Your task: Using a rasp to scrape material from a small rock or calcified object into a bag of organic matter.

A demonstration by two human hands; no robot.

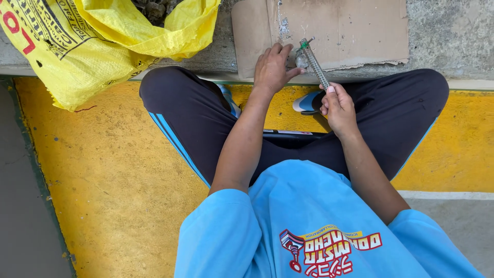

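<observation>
Cardboard (350,31) lies over the concrete ledge, padding it under a braided metal hose (315,66). Left hand (271,69) closes its grip on the hose's upper end, pinning it down, while the right hand (338,107) grips the lower end, keeping it taut.

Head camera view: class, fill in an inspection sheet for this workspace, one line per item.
Surface: torn cardboard sheet on a grey concrete ledge.
Job's things: braided metal hose, one end on the cardboard.
Clutter: yellow woven sack, open, at the far left.
Grippers: left hand holds the hose's far end down; right hand grips its near end.
Cables: nothing seen.
Surroundings: yellow painted floor; person seated in dark trousers and blue shirt.
</observation>
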